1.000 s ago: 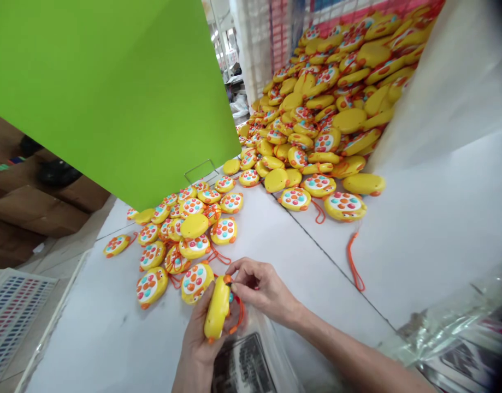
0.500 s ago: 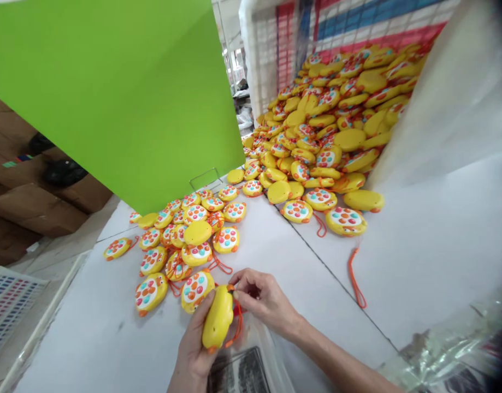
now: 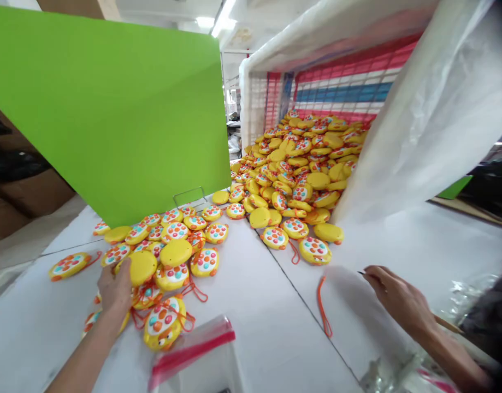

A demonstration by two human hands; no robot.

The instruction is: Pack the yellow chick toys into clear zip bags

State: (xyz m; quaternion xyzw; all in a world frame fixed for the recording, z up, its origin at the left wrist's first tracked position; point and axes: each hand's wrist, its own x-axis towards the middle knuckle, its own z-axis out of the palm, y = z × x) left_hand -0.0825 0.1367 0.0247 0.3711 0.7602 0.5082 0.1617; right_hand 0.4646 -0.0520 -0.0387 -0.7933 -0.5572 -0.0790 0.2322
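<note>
My left hand [image 3: 116, 292] is at the left pile, its fingers closed on the edge of a yellow animal-shaped button toy [image 3: 143, 267] with its plain back up. Around it lie more such toys with white faces, coloured buttons and orange cord loops. One button toy [image 3: 165, 322] sits nearest to me. On the right, my right hand [image 3: 398, 300] is above the table in a pinch, with a thin dark-tipped tool [image 3: 360, 273] poking from the fingertips. Most of that tool is hidden. A loose orange cord loop [image 3: 323, 307] lies left of this hand.
A zip bag with a red seal [image 3: 197, 352] lies at the front. Behind the pile stands a green panel [image 3: 111, 120]. A white-lined crate [image 3: 418, 120] on its side spills many toys [image 3: 291, 174]. Clear plastic [image 3: 382, 374] lies at the lower right.
Both hands held one toy at the front centre. My left hand has moved left to the pile and grips a toy there; my right hand has moved away right. The view has tilted up.
</note>
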